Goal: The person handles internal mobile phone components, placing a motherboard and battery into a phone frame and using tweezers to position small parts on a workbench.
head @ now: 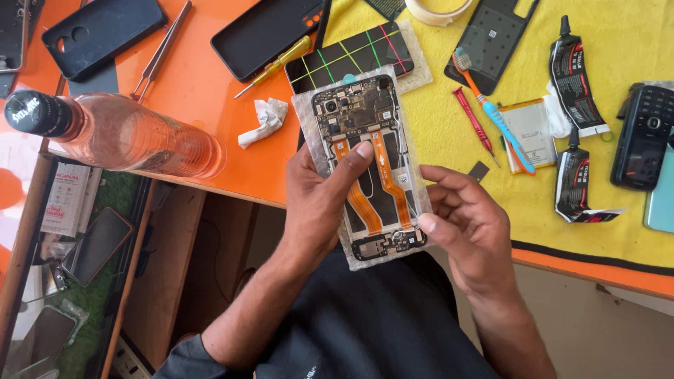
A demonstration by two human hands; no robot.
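At frame centre, gripping opened phone (pixel 370 165) with both hands: left hand (pixel 319 203) wrapping its edge, thumb pressing orange flex cables (pixel 365 189); right hand (pixel 472 228) pinching lower corner; risking creasing cables.

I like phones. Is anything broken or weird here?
Yes. The opened phone held in the left hand and right hand has no back, so its circuit board shows. A cracked screen on the table shows coloured lines.

Dark charcoal short-sleeved shirt, 2 bare forearms, no rings
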